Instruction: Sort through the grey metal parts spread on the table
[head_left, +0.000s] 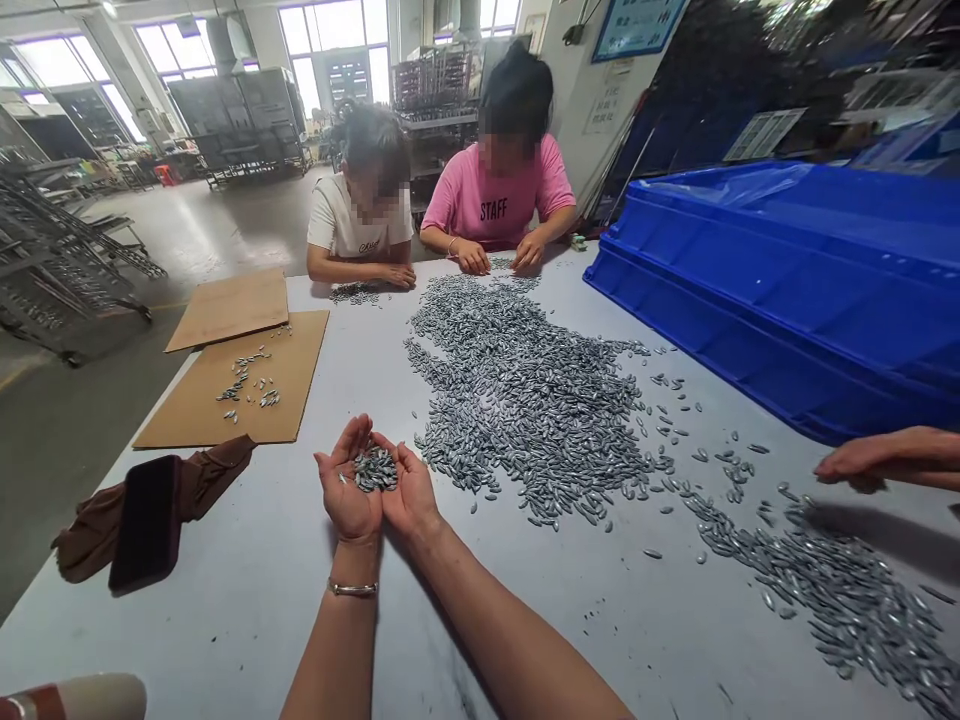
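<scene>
My left hand (pixel 349 490) and my right hand (pixel 411 490) are cupped together, palms up, above the white table. Lying in the hollow between them is a small heap of silver, spindle-shaped metal pieces (pixel 375 468). A bracelet circles my left wrist. Just beyond my right hand spreads a large pile of the same metal pieces (pixel 532 400). To the left of my hands, a few such pieces lie scattered on a brown cardboard sheet (pixel 304 400).
Two people sit across the white table (pixel 300 620), hands at the pieces. From the right, another person's hand (pixel 885 458) hovers over a second pile (pixel 847 590). Stacked blue crates (pixel 750 310) stand at right. A dark phone (pixel 148 520) rests on brown cloth (pixel 217 475) at left.
</scene>
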